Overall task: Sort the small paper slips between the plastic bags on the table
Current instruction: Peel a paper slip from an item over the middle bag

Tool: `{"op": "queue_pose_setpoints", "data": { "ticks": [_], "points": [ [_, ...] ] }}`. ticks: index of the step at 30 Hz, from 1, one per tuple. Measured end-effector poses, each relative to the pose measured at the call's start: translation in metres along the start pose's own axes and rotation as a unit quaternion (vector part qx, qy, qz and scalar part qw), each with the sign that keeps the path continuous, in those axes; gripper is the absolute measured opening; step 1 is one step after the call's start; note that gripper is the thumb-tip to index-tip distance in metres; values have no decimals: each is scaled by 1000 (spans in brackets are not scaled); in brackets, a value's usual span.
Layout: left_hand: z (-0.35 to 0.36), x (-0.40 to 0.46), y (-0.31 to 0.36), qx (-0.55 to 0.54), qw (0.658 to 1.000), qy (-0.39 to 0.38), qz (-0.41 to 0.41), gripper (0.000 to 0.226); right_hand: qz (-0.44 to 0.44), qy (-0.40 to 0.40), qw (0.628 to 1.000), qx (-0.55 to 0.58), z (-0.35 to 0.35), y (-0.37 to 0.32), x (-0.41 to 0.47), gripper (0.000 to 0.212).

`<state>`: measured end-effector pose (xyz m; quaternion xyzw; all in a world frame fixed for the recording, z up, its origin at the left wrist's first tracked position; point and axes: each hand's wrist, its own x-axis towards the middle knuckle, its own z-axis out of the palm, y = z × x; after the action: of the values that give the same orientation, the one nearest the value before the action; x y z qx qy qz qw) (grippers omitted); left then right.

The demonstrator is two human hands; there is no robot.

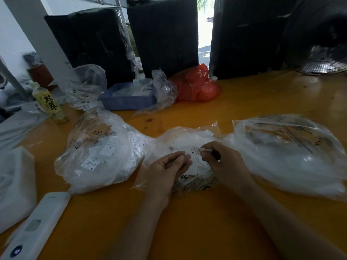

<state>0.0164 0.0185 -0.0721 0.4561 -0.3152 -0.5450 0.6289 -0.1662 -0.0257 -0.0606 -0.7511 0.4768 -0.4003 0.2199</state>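
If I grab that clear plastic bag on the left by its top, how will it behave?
The clear plastic bag on the left is thin and crumpled, so it will probably sag rather than hold its shape. It holds many loose paper slips, so it is likely light, and they may slide about. Its glossy film may be slippery.

Slip print (195, 158) blurred; fan (317, 36) cut off right.

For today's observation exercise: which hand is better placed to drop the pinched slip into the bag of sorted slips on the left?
Probably the left hand: it lies nearer the left bag, though the right hand now pinches the slip.
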Motion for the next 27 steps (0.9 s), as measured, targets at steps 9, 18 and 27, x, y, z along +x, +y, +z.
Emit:
{"op": "queue_pose_setpoints", "data": {
  "ticks": [9, 18, 27],
  "points": [
    [1, 0, 1, 7, 1000, 5, 6, 21, 3, -13, 1000, -19, 2, 2, -1, 12],
    [-2, 0, -2, 114, 993, 3, 35, 15, -6, -29, 998, -54, 3, 3, 1, 16],
    [-2, -1, -2, 104, 993, 18, 48, 22, -3, -11, 998, -62, 3, -1, -1, 13]
  ]
}}
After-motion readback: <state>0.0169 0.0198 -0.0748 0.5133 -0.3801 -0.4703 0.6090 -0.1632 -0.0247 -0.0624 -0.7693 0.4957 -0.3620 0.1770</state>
